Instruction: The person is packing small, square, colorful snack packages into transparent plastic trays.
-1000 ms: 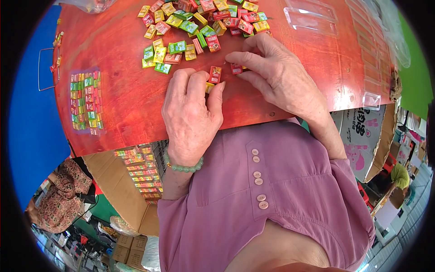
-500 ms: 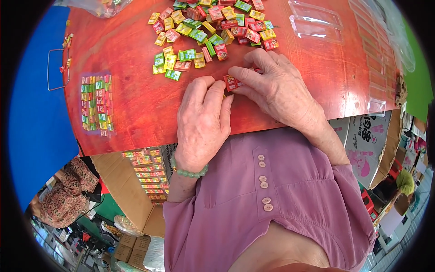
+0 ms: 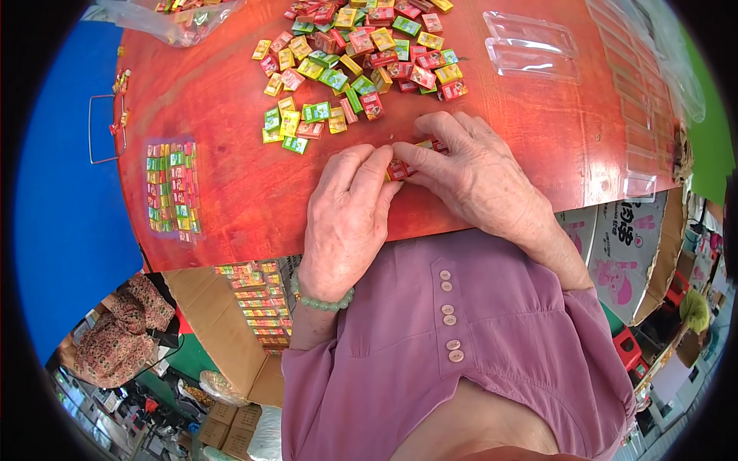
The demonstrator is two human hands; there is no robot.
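The right hand (image 3: 484, 173) is curled around a few small red boxes (image 3: 397, 170), index finger and thumb either side of them, near the middle of the frame. The left hand (image 3: 350, 219) meets it there, fingertips close against the same boxes — whether it truly grips one or only steadies the end, I cannot tell, since its own fingers hide the contact. A yellow edge shows beside the red ones; how many are gathered under the right hand is hidden.

As for progress, one block of boxes (image 3: 172, 188) sits in neat columns on the bench (image 3: 254, 207) at the left of the frame, and looks finished. More rows of boxes (image 3: 260, 303) show inside an open carton (image 3: 223, 326) at lower left, apparently finished too. The group between the hands seems only partly lined up.

Much appears left over: a loose pile of red, yellow and green boxes (image 3: 382, 59) lies jumbled at the top centre, and a plastic bag (image 3: 184, 31) at upper left has more in it. Transparent trays (image 3: 532, 58) lie at upper right, well apart from the boxes — seemingly unused so far — with further trays (image 3: 634, 123) along the right edge.
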